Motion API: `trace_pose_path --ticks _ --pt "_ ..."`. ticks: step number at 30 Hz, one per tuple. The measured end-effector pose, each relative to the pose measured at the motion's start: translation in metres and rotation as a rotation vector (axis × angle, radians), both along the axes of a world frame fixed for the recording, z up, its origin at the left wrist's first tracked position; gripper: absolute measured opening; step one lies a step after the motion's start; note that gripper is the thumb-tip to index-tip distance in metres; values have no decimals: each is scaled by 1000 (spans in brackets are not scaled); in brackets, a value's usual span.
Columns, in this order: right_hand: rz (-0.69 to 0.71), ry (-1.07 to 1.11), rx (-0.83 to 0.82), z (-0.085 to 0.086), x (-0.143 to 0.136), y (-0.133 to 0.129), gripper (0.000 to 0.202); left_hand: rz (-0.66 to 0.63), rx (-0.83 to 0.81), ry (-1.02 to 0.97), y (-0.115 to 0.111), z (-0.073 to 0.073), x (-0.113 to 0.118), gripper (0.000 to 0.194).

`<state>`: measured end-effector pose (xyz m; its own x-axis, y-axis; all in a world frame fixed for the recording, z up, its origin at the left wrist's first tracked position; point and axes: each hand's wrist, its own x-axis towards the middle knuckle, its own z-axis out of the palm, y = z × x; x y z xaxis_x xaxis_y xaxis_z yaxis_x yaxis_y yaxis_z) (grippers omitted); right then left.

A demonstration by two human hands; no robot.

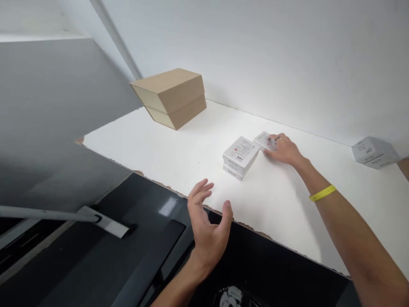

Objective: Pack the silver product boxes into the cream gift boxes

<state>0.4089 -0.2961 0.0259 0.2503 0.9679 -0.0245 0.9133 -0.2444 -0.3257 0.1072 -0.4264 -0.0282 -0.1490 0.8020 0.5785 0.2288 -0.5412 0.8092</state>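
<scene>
My right hand (281,149), a yellow band on its wrist, has its fingers and thumb around a small silvery-white box (262,139) with printed text and a red mark. That box lies flat, close behind a short stack of matching boxes (242,153); the stack's edge overlaps it in the view, and I cannot tell if they touch. Its upper and lower boxes are slightly out of line. In front of the stack, over the table's near edge, my left hand (207,221) is raised with fingers apart, holding nothing.
Two brown cardboard boxes (183,94) are stacked at the back left of the white table (159,149). At the far right stand more small silvery boxes (373,152). A wall runs behind the table. Black furniture and a pale metal bar (105,222) lie below its chipped front edge.
</scene>
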Motion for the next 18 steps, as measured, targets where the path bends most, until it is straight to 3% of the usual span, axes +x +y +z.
trace_pose_path --ticks 4,6,9,11,12,14,16,18 --pt "-235 -4 56 27 -10 -26 55 -7 -9 -18 0 -3 -5 31" --pt "-260 21 126 48 -24 -38 52 14 9 -10 3 -4 -5 32" --pt "-148 14 445 68 -64 -50 52 18 -14 24 1 -6 -1 34" --pt "-20 -39 644 69 -93 -54 53 8 -56 50 -2 -5 1 34" --pt "42 -55 659 68 -105 -57 53 1 -80 63 -5 -5 1 33" --pt "164 -30 507 66 -115 -64 55 -16 -130 83 -9 -3 0 33" --pt "233 8 346 75 -106 -78 65 -18 -146 89 -12 -1 -1 34" --pt "246 -10 375 94 -78 -100 78 -5 -120 91 -14 -1 1 35"
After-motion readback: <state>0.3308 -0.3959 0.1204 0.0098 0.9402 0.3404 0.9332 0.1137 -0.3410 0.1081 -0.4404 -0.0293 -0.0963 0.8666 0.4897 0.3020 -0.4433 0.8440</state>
